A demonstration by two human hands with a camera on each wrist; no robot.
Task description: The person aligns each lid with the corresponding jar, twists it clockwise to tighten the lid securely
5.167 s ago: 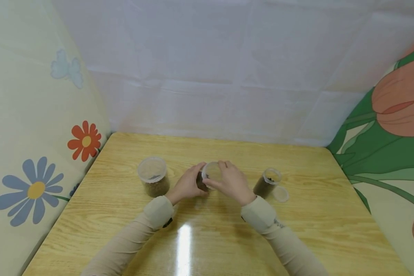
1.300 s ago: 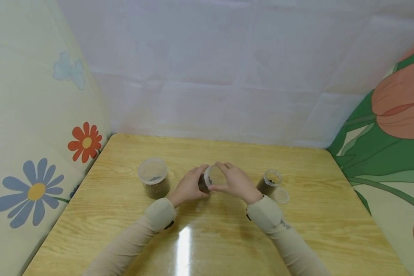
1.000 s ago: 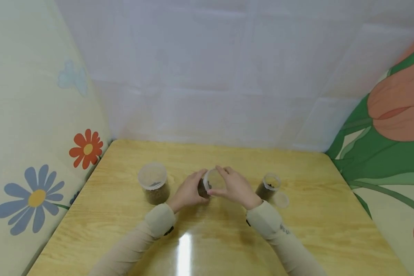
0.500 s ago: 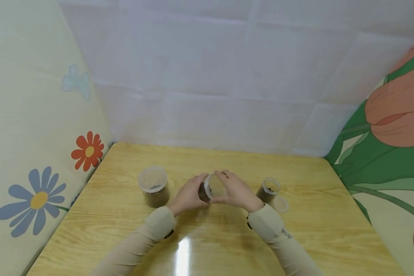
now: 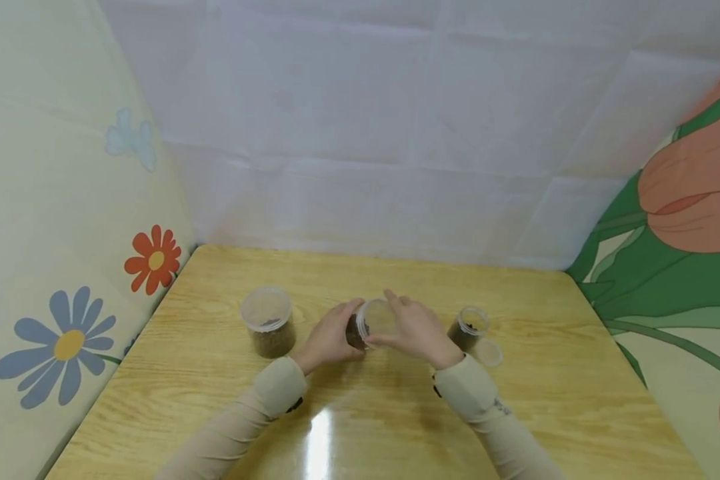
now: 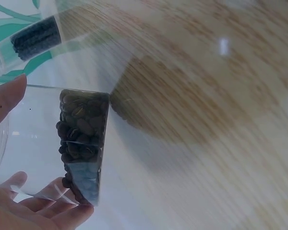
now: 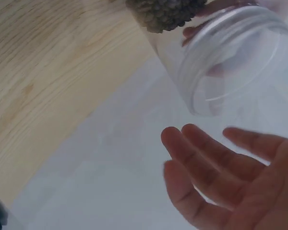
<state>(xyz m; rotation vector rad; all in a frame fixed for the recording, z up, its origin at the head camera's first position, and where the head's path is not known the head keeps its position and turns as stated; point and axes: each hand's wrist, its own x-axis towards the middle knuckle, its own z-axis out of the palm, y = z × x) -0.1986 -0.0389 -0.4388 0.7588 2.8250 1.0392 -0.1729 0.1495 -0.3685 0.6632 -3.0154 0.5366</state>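
In the head view my left hand (image 5: 327,340) grips a clear plastic jar (image 5: 355,330) around its body, above the middle of the table. Dark coffee beans (image 6: 81,124) fill the bottom part of it, seen in the left wrist view. The jar is tilted with its top towards my right hand (image 5: 420,330). Ridges ring the jar's top (image 7: 201,52) in the right wrist view; whether a lid sits on it I cannot tell. My right fingers (image 7: 206,167) are spread and loosely bent, with a gap between them and the rim.
To the left stands a larger clear jar (image 5: 273,337) of brown grains. On the right is a smaller jar (image 5: 465,333) with dark contents, a round clear lid (image 5: 489,352) lying beside it on the wooden table (image 5: 546,400). A white cloth (image 5: 366,133) hangs behind.
Five seconds ago my right hand was around the jar's top; now its fingers are spread and it sits slightly further right. My left hand still holds the jar in nearly the same place.
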